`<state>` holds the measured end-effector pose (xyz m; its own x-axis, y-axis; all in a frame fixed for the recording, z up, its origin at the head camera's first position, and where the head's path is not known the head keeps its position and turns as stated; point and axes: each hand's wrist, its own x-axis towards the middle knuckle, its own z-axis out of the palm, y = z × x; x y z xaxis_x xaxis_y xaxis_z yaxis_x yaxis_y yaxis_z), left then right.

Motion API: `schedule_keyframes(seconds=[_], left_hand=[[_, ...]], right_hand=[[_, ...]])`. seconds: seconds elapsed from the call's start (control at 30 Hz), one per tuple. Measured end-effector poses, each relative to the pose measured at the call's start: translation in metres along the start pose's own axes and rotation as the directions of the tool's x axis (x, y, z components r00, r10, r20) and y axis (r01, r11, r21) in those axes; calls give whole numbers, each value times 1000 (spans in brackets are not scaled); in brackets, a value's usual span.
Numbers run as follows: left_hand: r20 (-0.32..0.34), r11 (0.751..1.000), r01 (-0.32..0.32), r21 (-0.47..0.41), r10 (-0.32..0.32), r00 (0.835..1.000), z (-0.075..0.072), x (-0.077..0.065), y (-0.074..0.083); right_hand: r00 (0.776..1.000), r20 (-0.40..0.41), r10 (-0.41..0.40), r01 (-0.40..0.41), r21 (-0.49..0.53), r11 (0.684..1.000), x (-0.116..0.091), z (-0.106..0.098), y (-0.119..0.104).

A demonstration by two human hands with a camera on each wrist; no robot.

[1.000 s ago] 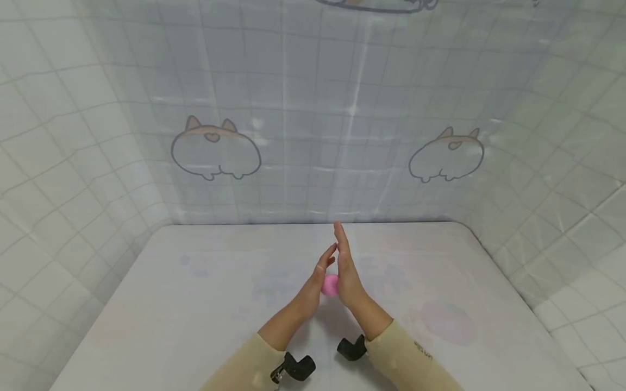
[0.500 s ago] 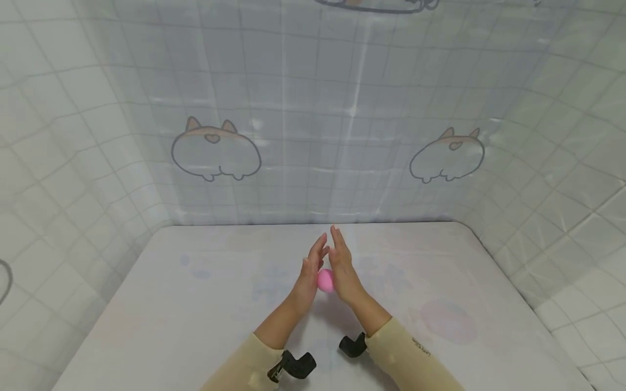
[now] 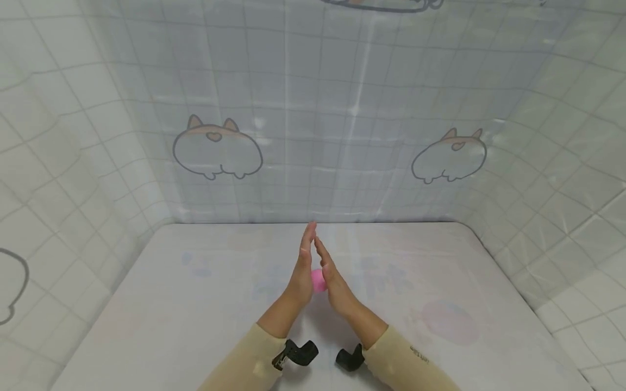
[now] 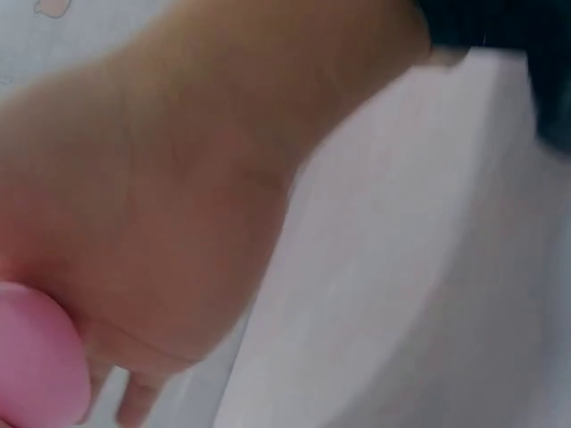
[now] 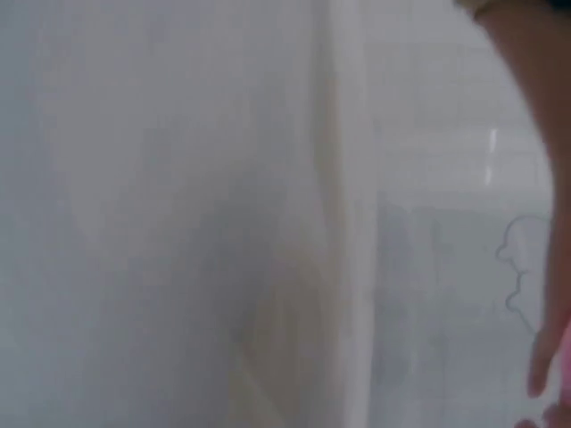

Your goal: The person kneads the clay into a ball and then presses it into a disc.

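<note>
A smooth pink ball [image 3: 319,281] is held between my two palms, above the white table. My left hand [image 3: 299,278] presses it from the left with fingers straight and pointing away from me. From the other side my right hand [image 3: 339,289] presses flat against it, and the fingertips of both hands meet beyond the ball. In the left wrist view the pink ball [image 4: 40,357] touches the palm of my left hand [image 4: 169,205]. Only a sliver of the ball [image 5: 566,361] shows at the right wrist view's edge. What the ball is made of cannot be told.
A white table [image 3: 205,304] with faint coloured prints lies under both hands. Grid-patterned sheeting [image 3: 313,136] with animal drawings rises behind it and on both sides. Black wrist mounts [image 3: 300,353] jut inward from the cream sleeves [image 3: 249,358].
Both hands and the ball between them have shifted slightly left. The left hand has slid forward past the right, whose fingertips were farther ahead a second ago.
</note>
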<state>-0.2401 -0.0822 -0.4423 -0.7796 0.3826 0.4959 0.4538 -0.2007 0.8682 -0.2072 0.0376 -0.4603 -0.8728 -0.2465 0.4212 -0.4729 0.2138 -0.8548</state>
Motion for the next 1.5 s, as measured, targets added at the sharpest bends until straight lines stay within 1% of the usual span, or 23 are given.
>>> schedule_keyframes(seconds=[0.1, 0.17, 0.27, 0.33, 0.43, 0.5, 0.53, 0.6, 0.7, 0.73, 0.8, 0.93, 1.0, 1.07, 1.2, 1.27, 1.33, 1.4, 1.5], left_hand=[[-23, 1000, -5, 29, 6, 1000, -1, 1, -5], [-35, 998, 3, 58, -1, 999, -3, 1, -7], [-35, 995, 20, 99, -16, 999, -5, -1, -11], [-21, 991, 42, 124, -40, 999, -5, -2, -12], [17, 983, 82, 166, -86, 996, -4, -6, -15], [50, 976, 101, 194, -113, 992, -2, -9, -17], [65, 974, 108, 199, -124, 990, 0, -11, -18], [95, 969, 112, 220, -135, 986, 3, -15, -18], [143, 973, 103, 205, -134, 981, 6, -20, -16], [160, 976, 99, 195, -131, 978, 8, -21, -15], [188, 981, 85, 175, -118, 975, 10, -23, -14], [226, 994, 65, 83, -82, 971, 11, -27, -11], [230, 998, 54, 29, -59, 971, 12, -27, -9], [224, 999, 30, -13, -26, 974, 11, -26, -7], [197, 996, -35, -84, 51, 979, 10, -22, 1], [171, 993, -65, -101, 82, 982, 9, -21, 4], [141, 991, -96, -93, 109, 984, 9, -19, 6], [111, 991, -120, -61, 126, 986, 8, -18, 7], [71, 992, -124, -4, 124, 990, 7, -16, 6]], right_hand=[[999, 46, -26, 21, 105, 994, -4, 3, -6], [998, 61, -35, 25, 162, 987, -6, 4, -11], [996, 55, -63, 51, 195, 979, -9, 5, -16], [995, 32, -97, 89, 202, 975, -9, 3, -18], [986, -22, -162, 164, 180, 970, -9, 0, -19], [981, -63, -186, 194, 164, 967, -8, -3, -21], [977, -83, -194, 204, 138, 969, -7, -5, -22], [975, -119, -189, 199, 81, 977, -6, -7, -25], [978, -157, -135, 138, 5, 990, -6, -11, -28], [979, -165, -120, 118, -20, 993, -5, -12, -28], [981, -173, -86, 81, -36, 996, -4, -15, -27], [983, -178, -48, 40, -44, 998, -1, -16, -20], [984, -178, -18, 12, -37, 999, 0, -16, -16], [985, -174, 17, -25, -43, 999, 0, -16, -12], [987, -141, 78, -85, -37, 996, 0, -13, -4], [989, -117, 93, -99, -42, 994, -2, -11, -1], [992, -91, 89, -93, -38, 995, -3, -9, 0], [995, -70, 64, -67, -33, 997, -5, -6, 0], [999, -44, 3, -4, -4, 1000, -7, -3, -2]])
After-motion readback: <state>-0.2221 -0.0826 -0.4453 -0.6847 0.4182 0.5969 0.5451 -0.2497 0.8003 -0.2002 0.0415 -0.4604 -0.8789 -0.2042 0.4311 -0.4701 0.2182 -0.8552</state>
